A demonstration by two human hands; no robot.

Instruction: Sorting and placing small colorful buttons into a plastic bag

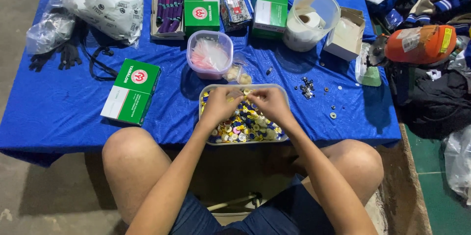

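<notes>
Your left hand (219, 106) and right hand (269, 103) meet fingertip to fingertip, pinched together on something too small to make out, right over the far end of the tray (283, 138) of coloured buttons (245, 126), which lies crosswise directly beneath both hands on the blue table (73, 102)

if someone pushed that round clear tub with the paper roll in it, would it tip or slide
The clear tub looks like thin, light plastic, so it would probably slide easily on the smooth blue cloth. Being fairly tall, it might tip if pushed near the rim.
</notes>
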